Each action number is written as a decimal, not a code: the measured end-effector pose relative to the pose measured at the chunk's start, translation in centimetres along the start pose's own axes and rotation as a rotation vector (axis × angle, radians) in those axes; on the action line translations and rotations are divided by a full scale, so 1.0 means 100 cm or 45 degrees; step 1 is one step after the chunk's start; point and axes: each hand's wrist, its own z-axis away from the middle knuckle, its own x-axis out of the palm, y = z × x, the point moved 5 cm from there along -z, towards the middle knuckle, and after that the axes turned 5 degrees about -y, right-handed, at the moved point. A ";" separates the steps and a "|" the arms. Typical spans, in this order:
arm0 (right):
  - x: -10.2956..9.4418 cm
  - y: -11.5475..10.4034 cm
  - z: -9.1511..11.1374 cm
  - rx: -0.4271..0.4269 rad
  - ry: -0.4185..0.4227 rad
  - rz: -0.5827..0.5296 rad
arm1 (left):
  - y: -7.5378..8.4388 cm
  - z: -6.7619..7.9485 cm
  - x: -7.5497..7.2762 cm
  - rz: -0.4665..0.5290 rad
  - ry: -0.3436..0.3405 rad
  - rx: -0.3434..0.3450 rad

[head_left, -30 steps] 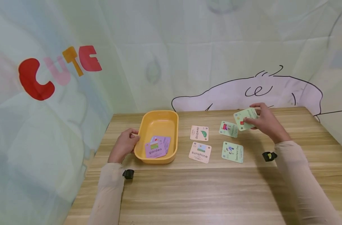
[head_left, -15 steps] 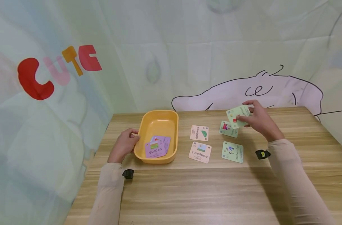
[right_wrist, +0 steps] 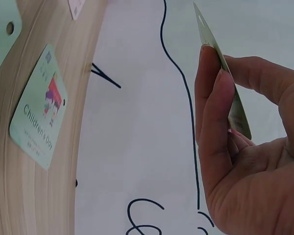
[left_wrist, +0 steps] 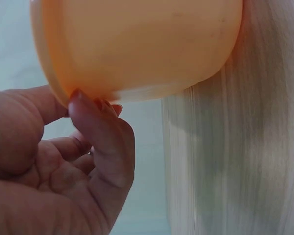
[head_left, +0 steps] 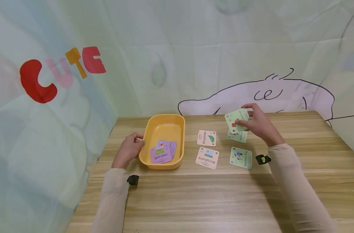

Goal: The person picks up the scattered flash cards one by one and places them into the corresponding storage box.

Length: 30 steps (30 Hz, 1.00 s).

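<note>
My left hand [head_left: 128, 149] grips the left rim of a yellow plastic tray [head_left: 166, 118], thumb and fingers pinching its edge in the left wrist view. Inside the tray lie purple cards, the top one a "garden" card [head_left: 161, 154]. Raised above the table, my right hand [head_left: 259, 123] pinches a green "Festival" card [head_left: 234, 117] between thumb and fingers. That card partly covers the "Children's Day" card [right_wrist: 40, 110] in the head view; the right wrist view shows them apart. A green "Teachers' Day" card [head_left: 241, 158] lies nearer the front.
Two pink cards, a "dewdrop" card [head_left: 206, 138] and a "sunshine" card [head_left: 207, 158], lie between the tray and the green cards. The wooden table [head_left: 177, 200] meets a printed curtain [head_left: 194, 58] along its back edge.
My right hand has moved left with the Festival card, from beside the Children's Day card to over it. The left hand and tray have stayed in place.
</note>
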 end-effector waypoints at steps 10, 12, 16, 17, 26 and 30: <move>0.015 -0.013 -0.005 -0.006 -0.028 0.008 | 0.001 0.001 0.001 -0.003 0.002 -0.022; 0.018 -0.015 -0.006 -0.010 -0.035 -0.005 | 0.002 0.001 0.001 -0.004 0.004 -0.019; 0.023 -0.019 -0.008 -0.014 -0.047 -0.022 | 0.001 0.000 0.001 -0.005 0.006 -0.013; 0.025 -0.020 -0.009 -0.018 -0.047 -0.025 | 0.001 0.001 0.001 -0.005 0.006 -0.012; 0.040 -0.029 -0.013 -0.033 -0.073 -0.035 | 0.001 0.002 0.000 -0.012 0.014 -0.010; 0.045 -0.033 -0.015 -0.039 -0.076 -0.052 | 0.001 0.002 0.001 -0.002 0.014 -0.009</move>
